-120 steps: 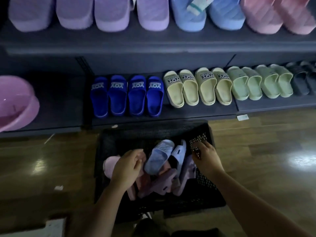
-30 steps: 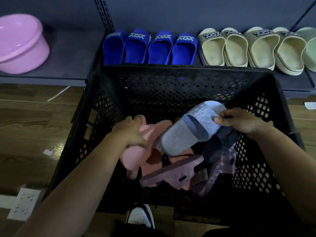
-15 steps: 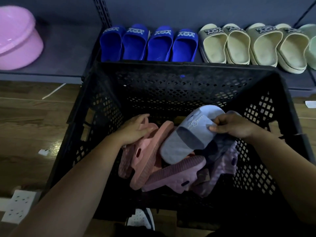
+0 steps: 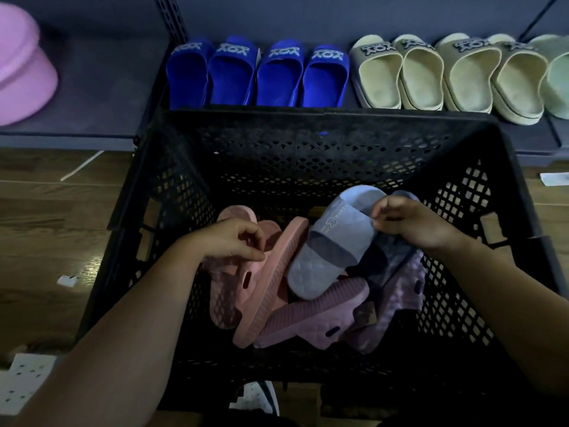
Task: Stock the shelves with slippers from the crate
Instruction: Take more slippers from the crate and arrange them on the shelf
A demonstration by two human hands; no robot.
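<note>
Picking is under way: inside the crate (image 4: 308,149), the left hand (image 4: 234,241) grips a pink slipper (image 4: 271,282) and the right hand (image 4: 409,226) pinches a blue slipper (image 4: 332,245). Next, both likely need lifting to the shelf (image 4: 101,87).

black crate (image 4: 308,140) | jumbled slippers (image 4: 332,251) inside | shelf (image 4: 101,87) | blue pairs (image 4: 277,78) lined

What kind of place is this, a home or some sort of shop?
Most likely a shop's footwear section. Matching blue slippers and cream slippers stand lined up in pairs on a low dark shelf, and a black crate of loose slippers sits in front of it.
</note>
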